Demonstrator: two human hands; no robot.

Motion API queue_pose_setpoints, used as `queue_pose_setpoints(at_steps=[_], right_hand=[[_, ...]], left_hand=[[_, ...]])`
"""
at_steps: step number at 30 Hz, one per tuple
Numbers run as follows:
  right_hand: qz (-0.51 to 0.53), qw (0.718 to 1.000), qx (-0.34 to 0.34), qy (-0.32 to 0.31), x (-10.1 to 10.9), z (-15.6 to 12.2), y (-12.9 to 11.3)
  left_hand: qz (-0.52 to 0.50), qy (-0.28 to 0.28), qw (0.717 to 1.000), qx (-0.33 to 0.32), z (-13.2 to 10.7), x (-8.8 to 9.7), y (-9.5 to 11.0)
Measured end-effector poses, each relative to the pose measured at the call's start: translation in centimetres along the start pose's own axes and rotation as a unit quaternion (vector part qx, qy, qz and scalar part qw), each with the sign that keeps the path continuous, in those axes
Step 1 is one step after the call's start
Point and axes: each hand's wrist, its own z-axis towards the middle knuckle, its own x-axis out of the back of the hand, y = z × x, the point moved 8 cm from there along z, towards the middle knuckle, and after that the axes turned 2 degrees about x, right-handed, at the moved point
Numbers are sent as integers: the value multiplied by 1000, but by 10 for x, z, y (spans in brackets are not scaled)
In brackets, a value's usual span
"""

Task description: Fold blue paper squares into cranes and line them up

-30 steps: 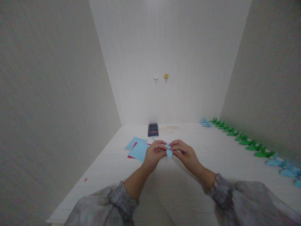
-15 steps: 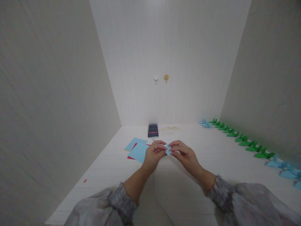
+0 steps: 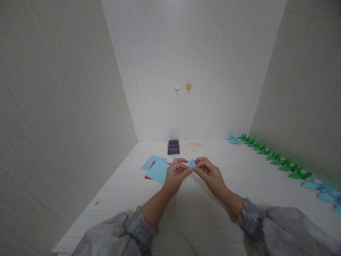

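Folded blue paper (image 3: 191, 164) partly hidden by my left hand (image 3: 176, 175) and right hand (image 3: 209, 171); creases too small to make out. Left hand also covers side of top blue sheet (image 3: 157, 171); red paper (image 3: 152, 164) under it mostly buried, only edges showing. Phone (image 3: 173, 147) screen blurred, words unreadable. Cable (image 3: 177, 221) vanishes behind my left hand, shows again lower, runs off bottom edge. My sleeves (image 3: 290, 227) cut off by bottom edge too. Nearest blue folded piece (image 3: 337, 208) at right cropped by frame. Red scrap (image 3: 97, 203), brown marks (image 3: 195, 144): too small to identify.
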Motion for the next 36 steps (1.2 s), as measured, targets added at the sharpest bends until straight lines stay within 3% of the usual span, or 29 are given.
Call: queue_pose_setpoints(at_steps=[7,12,18,24,36], right_hand=[[37,998,-44,24,2,-1,15],[14,999,-26,14,1,-1,12],[-23,1000,7,4,0,0,7],[-25,1000,8,6,0,0,10],[57,988,-141,13,-2,-7,40]], left_hand=[[-23,-17,1000,5,0,-3,-7],[-22,-4,999,26,0,-2,-11],[-57,-6,993,106,-2,-4,-25],[-106,16,990,92,2,-1,-24],[-105,7,990,92,0,-4,-24]])
